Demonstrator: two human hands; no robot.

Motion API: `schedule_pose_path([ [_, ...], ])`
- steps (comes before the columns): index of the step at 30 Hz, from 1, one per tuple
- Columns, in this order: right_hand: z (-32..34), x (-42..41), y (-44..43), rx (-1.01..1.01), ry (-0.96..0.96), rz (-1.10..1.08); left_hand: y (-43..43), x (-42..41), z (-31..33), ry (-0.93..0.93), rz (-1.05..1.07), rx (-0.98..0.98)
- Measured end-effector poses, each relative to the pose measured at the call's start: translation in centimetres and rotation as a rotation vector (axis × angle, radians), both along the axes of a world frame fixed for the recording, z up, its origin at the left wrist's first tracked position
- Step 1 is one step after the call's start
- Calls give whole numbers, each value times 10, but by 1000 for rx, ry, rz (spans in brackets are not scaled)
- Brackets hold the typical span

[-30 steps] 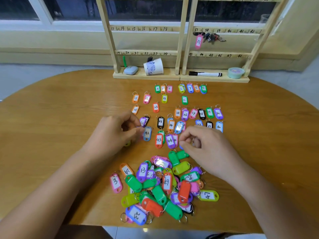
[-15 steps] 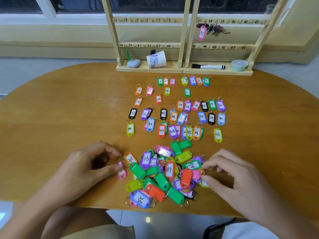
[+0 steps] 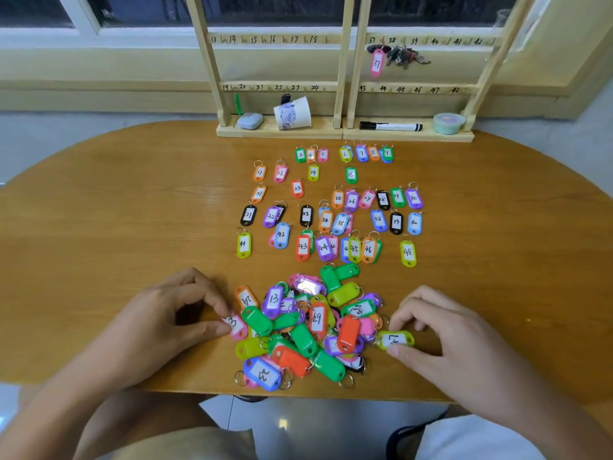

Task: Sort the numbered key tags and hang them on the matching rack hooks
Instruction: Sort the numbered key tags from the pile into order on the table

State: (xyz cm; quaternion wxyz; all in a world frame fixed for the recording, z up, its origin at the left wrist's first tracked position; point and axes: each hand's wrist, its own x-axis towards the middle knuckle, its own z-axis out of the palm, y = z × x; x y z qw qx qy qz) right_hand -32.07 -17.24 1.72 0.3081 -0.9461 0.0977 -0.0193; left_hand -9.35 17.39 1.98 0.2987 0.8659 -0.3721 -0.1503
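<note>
Key tags (image 3: 300, 327) are piling at the surface's (image 3: 116, 227) near edge; we're back from the sorted rows (image 3: 331, 207), left hand (image 3: 172, 313) pinching pink tag 3 (image 3: 236, 324), right hand (image 3: 434, 327) pinching a yellow-green tag (image 3: 395, 339), sorting continuing.

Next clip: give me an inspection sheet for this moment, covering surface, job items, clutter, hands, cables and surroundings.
Surface: rounded wooden table, glossy.
Job's things: sorted tags lie in numbered rows at mid-table; an unsorted pile sits near the front edge; the wooden rack stands at the far edge, with only pink tag 37 hung, beside a bunch of keys.
Clutter: on the rack base, a tipped paper cup, black marker, tape roll and small grey case.
Hands: left hand pinches a pink tag; right hand pinches a yellow-green tag.
Cables: nothing seen.
Surroundings: window behind the rack.
</note>
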Motion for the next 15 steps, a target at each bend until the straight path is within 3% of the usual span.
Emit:
schedule_pose_path([
  [5,7,1,-3,44,11,-42,-3,0,0,2,13,-15],
  [11,-1,7,-8,348,-62,-202,-9,-6,6,87,125,-91],
  [15,-7,15,-12,403,-158,-322,-15,-8,8,80,178,-128],
])
